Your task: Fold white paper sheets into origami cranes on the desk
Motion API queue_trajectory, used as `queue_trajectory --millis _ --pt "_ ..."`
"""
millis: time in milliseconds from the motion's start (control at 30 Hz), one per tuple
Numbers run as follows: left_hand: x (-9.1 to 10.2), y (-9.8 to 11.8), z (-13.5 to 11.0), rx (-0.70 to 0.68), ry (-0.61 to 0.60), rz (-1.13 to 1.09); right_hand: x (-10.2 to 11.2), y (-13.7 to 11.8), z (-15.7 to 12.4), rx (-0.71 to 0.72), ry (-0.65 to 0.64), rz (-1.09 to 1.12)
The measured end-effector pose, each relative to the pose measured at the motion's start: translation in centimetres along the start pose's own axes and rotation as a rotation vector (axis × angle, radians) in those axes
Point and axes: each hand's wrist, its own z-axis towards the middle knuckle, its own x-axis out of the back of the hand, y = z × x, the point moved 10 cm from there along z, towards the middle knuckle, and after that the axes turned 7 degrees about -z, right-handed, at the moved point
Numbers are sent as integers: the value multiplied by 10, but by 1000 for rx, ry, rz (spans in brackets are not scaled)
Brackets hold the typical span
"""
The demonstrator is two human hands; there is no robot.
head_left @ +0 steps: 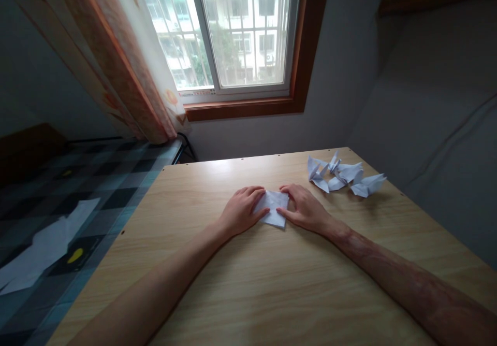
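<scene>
A small folded piece of white paper (275, 207) lies on the wooden table (240, 284), a little beyond its middle. My left hand (241, 211) rests on the paper's left side, fingers curled and pressing down on it. My right hand (305, 208) presses the paper's right side, with fingertips bent onto its edge. Both hands hold the paper flat between them.
Several finished folded paper figures (344, 176) lie at the table's far right. A bed with a checked cover (77, 196) and loose white sheets (42, 247) stands to the left. A window (240, 30) and curtain (128, 61) are behind; a grey wall runs along the right.
</scene>
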Motion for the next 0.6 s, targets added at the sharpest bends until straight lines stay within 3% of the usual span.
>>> queue_trajectory --millis 267,467,600 --pt "6 7 -1 30 23 -109 12 -11 -1 65 69 27" --pt "17 6 2 78 22 -402 3 -38 -4 219 -99 74" --pt "22 3 3 109 53 -447 -1 -53 -5 311 -186 68"
